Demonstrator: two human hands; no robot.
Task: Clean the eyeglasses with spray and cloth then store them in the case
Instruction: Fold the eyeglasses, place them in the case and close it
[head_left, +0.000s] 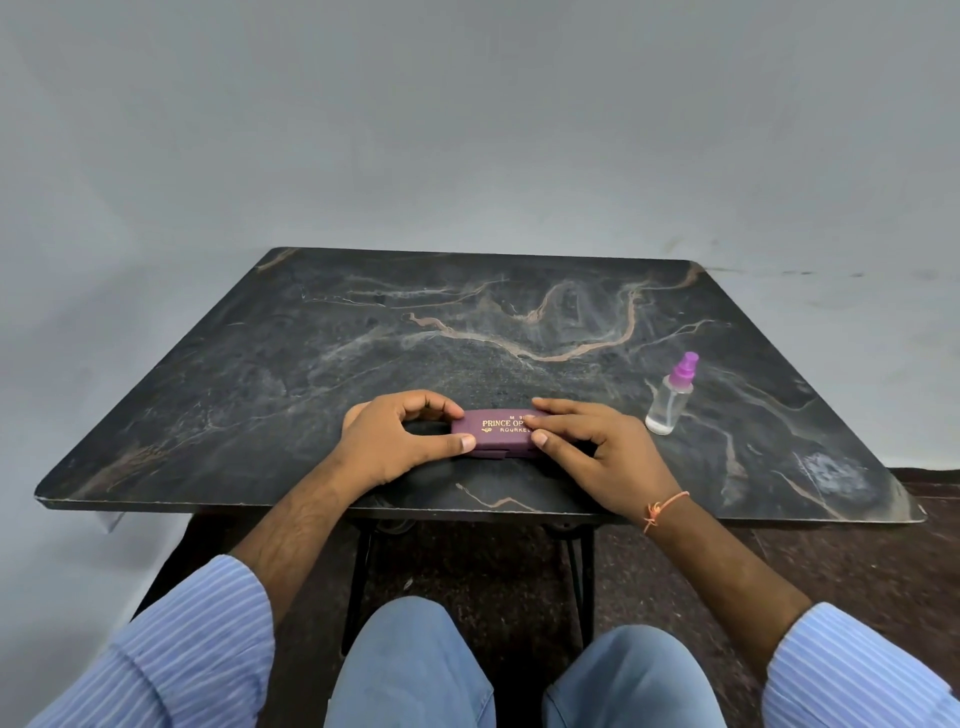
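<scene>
Purple eyeglass case (498, 432) lies shut on the surface (260, 364), near its front edge. Left hand (395, 441) and right hand (592, 447) each pinch one end, thumbs at the seam. Spray bottle (670, 397) stands just right of the case. Risk: lid snaps open, right hand's elbow-out move topples the bottle. Glasses and cloth not visible.

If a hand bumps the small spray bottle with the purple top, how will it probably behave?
The spray bottle is tall and narrow and stands upright on the table, so it would probably tip easily. Its clear body shows little liquid, so it is likely light. Its round body suggests it may roll once it falls.
</scene>
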